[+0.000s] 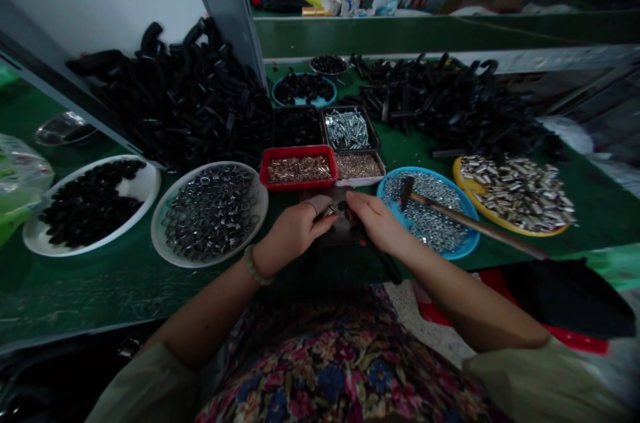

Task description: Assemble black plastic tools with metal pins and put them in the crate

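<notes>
My left hand (297,230), a bead bracelet at its wrist, pinches a small shiny metal part (330,209) that looks like a ring or clamp. Close to it, my right hand (377,220) is closed with its fingertips on a dark piece; its exact kind is too dim to tell. From under the right hand sticks out a black curved handle-like part (393,270). A flat dark metal plate (333,236) lies below both hands. Beyond them stand a red tray (335,178) of copper-coloured pieces and a white tray (367,179) of small metal pieces.
A hammer (440,206) lies across the blue basin (475,236) of nuts. Around it are a yellow basin (540,233) of metal sleeves, a white basin (163,253) of rings, a black tray (375,140) of screws and piles of black curved parts (200,96).
</notes>
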`<state>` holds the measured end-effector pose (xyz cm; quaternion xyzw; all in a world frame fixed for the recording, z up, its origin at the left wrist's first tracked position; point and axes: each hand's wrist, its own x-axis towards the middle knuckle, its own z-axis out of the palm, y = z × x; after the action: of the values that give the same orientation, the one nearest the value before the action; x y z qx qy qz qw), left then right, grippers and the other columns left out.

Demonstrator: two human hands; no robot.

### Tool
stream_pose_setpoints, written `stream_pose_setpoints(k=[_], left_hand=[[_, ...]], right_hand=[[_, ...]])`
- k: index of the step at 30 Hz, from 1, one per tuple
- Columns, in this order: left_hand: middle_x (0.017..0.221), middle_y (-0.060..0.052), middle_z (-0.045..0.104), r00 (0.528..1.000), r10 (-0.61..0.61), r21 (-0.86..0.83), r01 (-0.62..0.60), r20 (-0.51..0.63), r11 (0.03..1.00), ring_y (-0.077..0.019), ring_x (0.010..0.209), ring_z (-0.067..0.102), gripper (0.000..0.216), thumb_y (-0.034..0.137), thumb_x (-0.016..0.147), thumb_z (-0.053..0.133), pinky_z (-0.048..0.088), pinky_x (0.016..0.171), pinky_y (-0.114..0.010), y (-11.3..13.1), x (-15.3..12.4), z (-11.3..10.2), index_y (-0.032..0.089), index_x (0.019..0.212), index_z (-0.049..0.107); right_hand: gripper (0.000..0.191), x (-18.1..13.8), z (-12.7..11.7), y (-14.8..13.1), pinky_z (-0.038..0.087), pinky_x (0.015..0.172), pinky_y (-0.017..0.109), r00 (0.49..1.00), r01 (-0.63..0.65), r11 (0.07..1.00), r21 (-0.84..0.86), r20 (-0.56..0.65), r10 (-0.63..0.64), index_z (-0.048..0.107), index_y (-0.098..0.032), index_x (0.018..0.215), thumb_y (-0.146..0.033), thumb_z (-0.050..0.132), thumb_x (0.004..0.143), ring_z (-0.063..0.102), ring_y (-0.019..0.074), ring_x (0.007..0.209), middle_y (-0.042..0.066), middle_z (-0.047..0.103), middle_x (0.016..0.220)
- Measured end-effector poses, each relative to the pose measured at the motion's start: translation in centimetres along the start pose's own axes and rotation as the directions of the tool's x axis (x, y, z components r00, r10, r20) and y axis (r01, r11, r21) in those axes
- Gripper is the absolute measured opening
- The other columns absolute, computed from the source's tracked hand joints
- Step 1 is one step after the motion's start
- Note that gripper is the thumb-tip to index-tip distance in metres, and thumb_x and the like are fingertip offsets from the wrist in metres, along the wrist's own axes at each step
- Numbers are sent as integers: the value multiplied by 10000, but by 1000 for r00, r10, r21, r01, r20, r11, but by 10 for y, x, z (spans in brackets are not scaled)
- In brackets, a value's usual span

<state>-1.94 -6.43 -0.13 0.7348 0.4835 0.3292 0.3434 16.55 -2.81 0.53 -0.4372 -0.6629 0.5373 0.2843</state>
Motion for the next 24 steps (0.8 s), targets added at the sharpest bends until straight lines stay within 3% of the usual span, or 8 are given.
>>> stream_pose_setpoints(k=[4,11,15,17,19,20,22,24], left_hand=[[851,-45,665,997,-27,78,21,76,997,-187,793,610,180,328,905,543,462,779,-279,0,-3,6,177,948,632],[884,-40,651,988,-109,44,115,-109,992,-170,829,612,180,305,946,463,470,791,-270,1,-2,28,175,953,588],[981,-42,646,990,-79,-31,76,-119,997,-172,895,615,148,270,916,520,488,831,-284,-7,-6,14,177,1024,557],[1063,-46,630,982,-29,-7,28,-186,1000,-175,962,605,236,227,878,574,490,877,-294,-9,-10,3,188,1104,522],[1095,-55,612,968,36,161,4,-247,987,-188,1008,588,280,192,868,579,481,914,-317,-12,-14,-1,194,1139,509],[1084,-61,607,972,76,276,-13,-221,961,-198,1014,583,265,182,882,555,478,919,-330,-13,-16,1,193,1143,518],[1050,-76,605,991,130,482,-95,-40,871,-217,996,582,266,162,915,483,481,904,-349,-17,-18,11,184,1174,540],[1042,-86,609,979,129,565,-198,161,801,-217,969,591,333,131,930,422,489,879,-342,-22,-17,19,174,1242,531]], right_hand=[[433,-2,5,0,321,316,200,987,-125,992,-30,93,127,511,-190,737,-569,397,915,411,84,392,-45,419,581],[467,-7,32,9,370,372,209,981,-12,995,99,-192,30,510,-200,775,-619,366,922,448,96,465,-20,491,644],[568,17,21,16,431,484,254,997,52,997,60,-51,-49,543,-192,801,-653,240,935,489,126,531,-7,526,656],[614,48,8,17,468,638,296,986,168,978,-125,35,-165,589,-176,860,-594,153,969,553,158,673,34,601,757],[526,89,-2,17,436,790,346,959,281,826,-489,108,-262,634,-152,931,-515,256,983,568,206,864,92,649,916],[443,109,-4,17,400,848,379,953,290,661,-692,142,-269,656,-141,946,-477,368,961,546,244,961,124,654,993],[303,144,-3,21,326,905,428,952,289,319,-903,234,-199,688,-120,966,-363,519,899,491,304,1074,168,652,1078],[224,167,1,27,286,904,439,950,305,150,-941,288,-124,709,-124,943,-267,560,857,478,317,1079,169,670,1061]])
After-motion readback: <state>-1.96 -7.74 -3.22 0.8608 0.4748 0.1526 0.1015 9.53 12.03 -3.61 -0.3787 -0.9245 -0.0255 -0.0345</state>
